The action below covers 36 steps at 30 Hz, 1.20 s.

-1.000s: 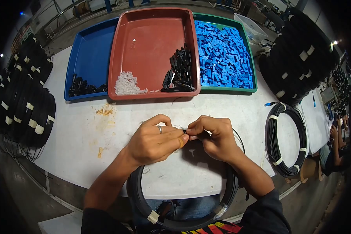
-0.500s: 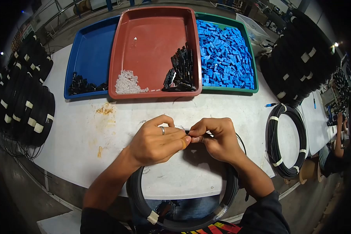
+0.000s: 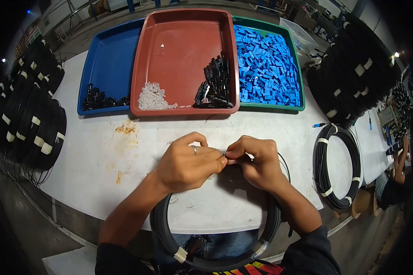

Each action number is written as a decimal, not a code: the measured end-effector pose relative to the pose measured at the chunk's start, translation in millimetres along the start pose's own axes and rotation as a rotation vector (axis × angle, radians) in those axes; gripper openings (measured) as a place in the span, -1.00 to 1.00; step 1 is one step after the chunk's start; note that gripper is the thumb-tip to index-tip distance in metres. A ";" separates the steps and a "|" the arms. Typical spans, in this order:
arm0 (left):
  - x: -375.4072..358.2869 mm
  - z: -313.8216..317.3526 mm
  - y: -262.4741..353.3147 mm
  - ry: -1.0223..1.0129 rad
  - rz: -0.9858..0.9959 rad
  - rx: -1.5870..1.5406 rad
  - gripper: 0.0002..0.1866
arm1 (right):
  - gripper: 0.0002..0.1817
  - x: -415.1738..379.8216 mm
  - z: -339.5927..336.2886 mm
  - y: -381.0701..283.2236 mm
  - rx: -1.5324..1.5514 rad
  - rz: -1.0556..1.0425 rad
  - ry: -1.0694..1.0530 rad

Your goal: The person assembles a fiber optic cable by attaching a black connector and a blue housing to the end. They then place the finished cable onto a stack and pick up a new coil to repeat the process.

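Note:
Over the middle of the table, my left hand and my right hand meet fingertip to fingertip. Both are closed in a pinch on a small dark piece, mostly covered by the fingers, so its kind does not show. A ring is on a finger of my left hand. Below them lies a coil of black cable, bound with pale tape, reaching past the table's front edge onto my lap. A thin loop of black cable curves up from the coil and goes out of sight behind my right hand.
Across the back stand a blue tray with black parts, a red tray with clear and black pieces, and a green tray of blue connectors. Cable stacks flank the table; a taped cable coil lies right. A co-worker's arm shows far right.
My fingertips have shifted slightly around the small dark piece, and less of it shows now. The whole view has moved a little; the trays and coils stay in place.

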<state>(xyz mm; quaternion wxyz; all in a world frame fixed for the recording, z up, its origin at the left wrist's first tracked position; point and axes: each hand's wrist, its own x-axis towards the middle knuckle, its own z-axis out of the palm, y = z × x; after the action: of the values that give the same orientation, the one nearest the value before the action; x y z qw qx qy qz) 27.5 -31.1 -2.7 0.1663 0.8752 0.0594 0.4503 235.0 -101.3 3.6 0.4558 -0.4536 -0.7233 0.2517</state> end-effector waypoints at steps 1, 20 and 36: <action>2.2 -0.3 2.8 -0.025 0.063 0.123 -0.86 | -0.73 -0.6 2.1 6.4 0.080 0.018 -0.003; -2.3 -3.4 3.4 -0.025 0.081 0.201 -0.87 | -0.72 3.3 2.6 2.3 0.030 -0.092 0.028; -2.7 -4.6 5.4 0.060 -0.046 0.064 -0.85 | -0.76 5.7 5.2 -1.7 -0.001 -0.179 0.059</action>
<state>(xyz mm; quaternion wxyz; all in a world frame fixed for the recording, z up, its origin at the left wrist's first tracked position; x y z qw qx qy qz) 22.0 -35.8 -0.4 0.1465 0.8647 0.0988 0.4701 228.6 -96.8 5.0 0.4973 -0.3946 -0.7472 0.1964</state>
